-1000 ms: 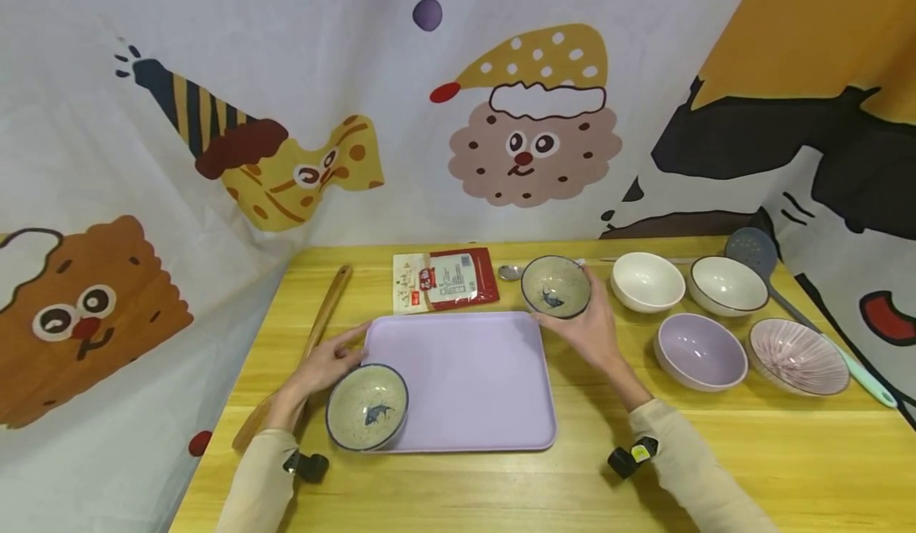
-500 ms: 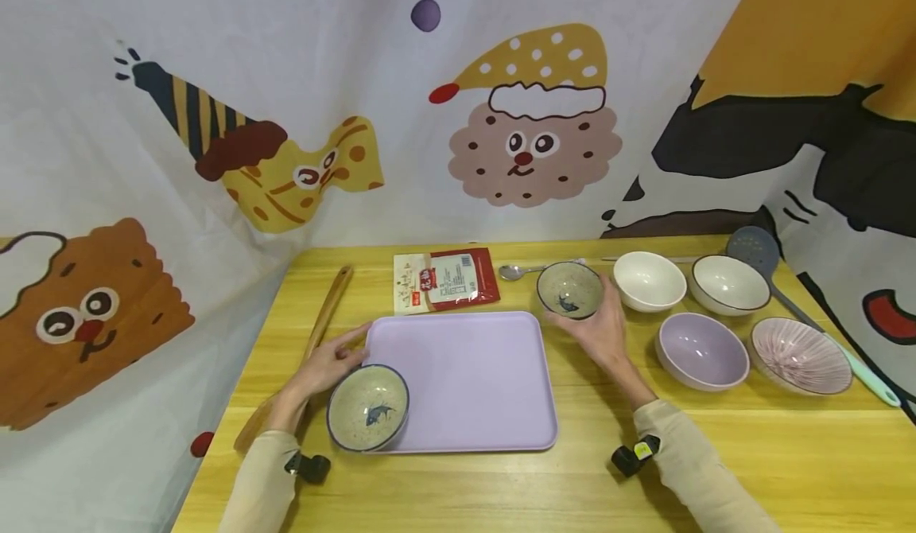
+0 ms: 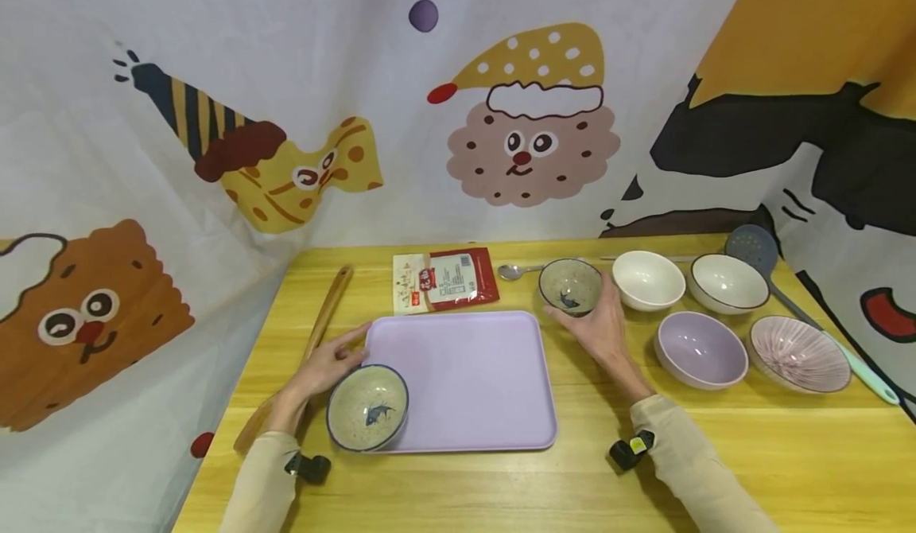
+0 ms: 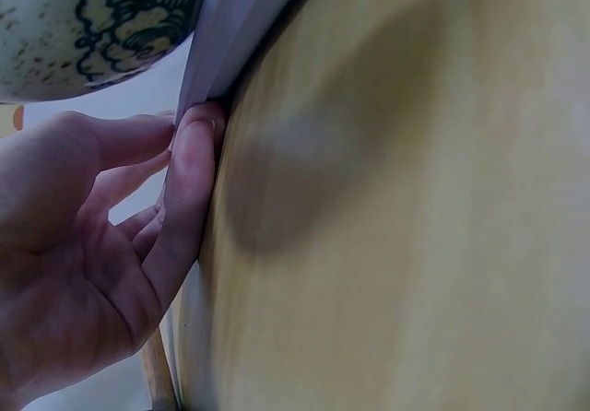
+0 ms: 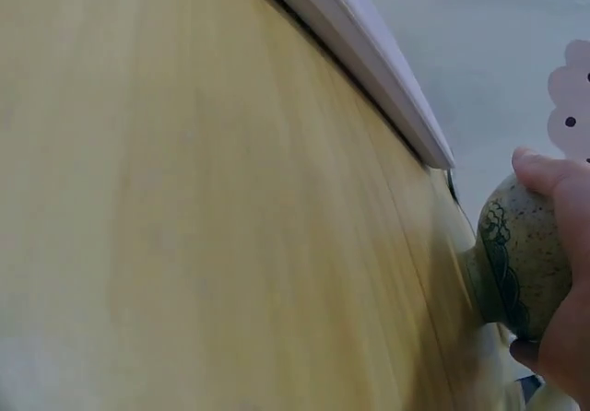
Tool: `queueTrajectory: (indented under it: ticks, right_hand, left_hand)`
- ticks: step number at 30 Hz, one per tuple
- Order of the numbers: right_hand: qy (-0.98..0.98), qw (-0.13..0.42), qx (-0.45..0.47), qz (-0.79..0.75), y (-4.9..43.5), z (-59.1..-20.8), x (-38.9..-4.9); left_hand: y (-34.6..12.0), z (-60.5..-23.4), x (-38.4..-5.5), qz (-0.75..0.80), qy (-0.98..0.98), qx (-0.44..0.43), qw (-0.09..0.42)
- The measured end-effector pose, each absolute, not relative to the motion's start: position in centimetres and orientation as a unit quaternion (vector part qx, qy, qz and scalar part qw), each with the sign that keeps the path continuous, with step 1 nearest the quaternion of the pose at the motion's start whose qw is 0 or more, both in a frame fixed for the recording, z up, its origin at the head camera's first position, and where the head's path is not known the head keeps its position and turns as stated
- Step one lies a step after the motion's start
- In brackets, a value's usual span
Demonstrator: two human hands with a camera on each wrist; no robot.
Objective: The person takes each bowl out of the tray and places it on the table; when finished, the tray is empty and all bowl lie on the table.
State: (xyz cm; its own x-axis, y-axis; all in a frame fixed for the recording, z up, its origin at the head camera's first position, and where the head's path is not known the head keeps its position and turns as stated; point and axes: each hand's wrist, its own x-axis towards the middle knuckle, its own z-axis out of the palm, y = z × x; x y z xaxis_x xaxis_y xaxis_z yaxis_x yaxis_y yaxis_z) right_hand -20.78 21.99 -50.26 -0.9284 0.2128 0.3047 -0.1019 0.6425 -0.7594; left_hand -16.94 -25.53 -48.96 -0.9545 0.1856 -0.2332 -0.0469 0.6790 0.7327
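Note:
My right hand grips a small speckled bowl with a dark blue rim and a blue fish inside, just beyond the tray's far right corner. In the right wrist view the bowl is upright, its foot right at the table surface. At the left, my left hand has its thumb and index finger on the rim of a lilac tray, pinching it near the far left corner, as the left wrist view shows. A matching larger fish bowl overlaps the tray's near left corner.
A red and cream packet and a metal spoon lie behind the tray. Right of my right hand stand a white bowl, a dark-rimmed one, a purple one and a striped one. A skimmer and wooden spatula flank everything.
My right hand has moved the small fish bowl a little to the right, away from the tray and partly over the spoon's handle. The left hand and tray stay put.

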Motion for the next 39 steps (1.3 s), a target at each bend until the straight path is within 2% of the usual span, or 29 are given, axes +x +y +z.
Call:
queueTrajectory:
  ticks: [6, 11, 19, 24, 31, 39]
  right_hand:
    - [-0.891, 0.226, 0.024, 0.394, 22.2, -49.3, -20.7]
    - [-0.889, 0.218, 0.04, 0.4, 22.0, -47.2, -20.2]
    - [-0.887, 0.15, 0.051, 0.434, 20.0, -44.1, -19.0]
    - [-0.883, 0.108, 0.106, 0.443, 17.7, -42.9, -17.9]
    - [-0.87, 0.054, 0.181, 0.456, 14.1, -42.9, -17.2]
    - [-0.882, -0.025, 0.24, 0.404, 9.2, -43.3, -16.0]
  left_hand:
    - [-25.4, -48.8, -16.7, 0.403, 0.901, 0.039, 0.153]
    - [-25.5, -48.8, -16.8, 0.405, 0.901, 0.038, 0.15]
    - [-25.5, -49.1, -17.0, 0.402, 0.903, 0.043, 0.143]
    - [-25.5, -49.2, -17.1, 0.401, 0.904, 0.041, 0.14]
    - [-25.4, -49.1, -17.2, 0.402, 0.903, 0.04, 0.142]
    - [-25.5, -49.1, -17.0, 0.402, 0.904, 0.036, 0.142]
